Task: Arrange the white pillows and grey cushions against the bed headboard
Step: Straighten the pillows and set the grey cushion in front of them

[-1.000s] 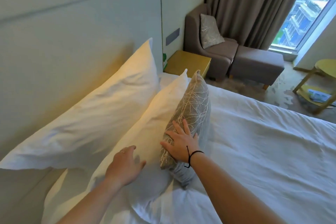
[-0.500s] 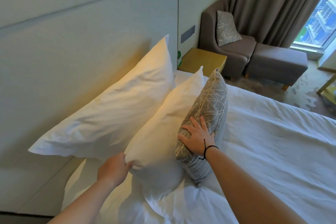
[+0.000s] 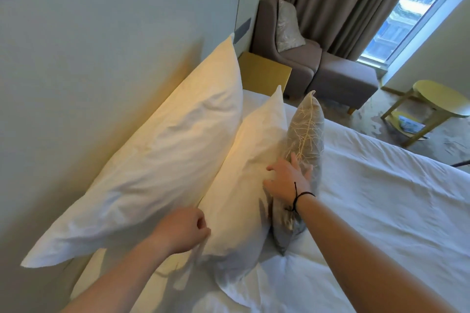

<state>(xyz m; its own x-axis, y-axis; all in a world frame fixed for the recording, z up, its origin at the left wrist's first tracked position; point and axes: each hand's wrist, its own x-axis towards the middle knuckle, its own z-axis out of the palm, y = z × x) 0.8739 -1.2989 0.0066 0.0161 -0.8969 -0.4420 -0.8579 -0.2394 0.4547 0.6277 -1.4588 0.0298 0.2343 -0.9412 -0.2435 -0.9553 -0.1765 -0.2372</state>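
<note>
A large white pillow (image 3: 162,160) leans against the pale headboard (image 3: 101,58). A second white pillow (image 3: 249,165) stands upright in front of it. A grey cushion (image 3: 305,132) with a pale branch pattern stands on edge against that second pillow. My left hand (image 3: 183,231) is closed, pinching the near edge of the second white pillow. My right hand (image 3: 287,178), with a black cord on the wrist, lies flat with fingers spread across the top edge of the grey cushion and the second pillow.
The white bed sheet (image 3: 381,211) spreads to the right. A yellow bedside table (image 3: 264,73) stands beyond the pillows. A grey armchair (image 3: 292,53) holding another patterned cushion (image 3: 287,25), a footstool (image 3: 343,79) and a round yellow side table (image 3: 440,99) stand by the window.
My left hand went from resting open on the second white pillow to gripping its near edge. My right hand slid from the cushion's face up onto its top edge.
</note>
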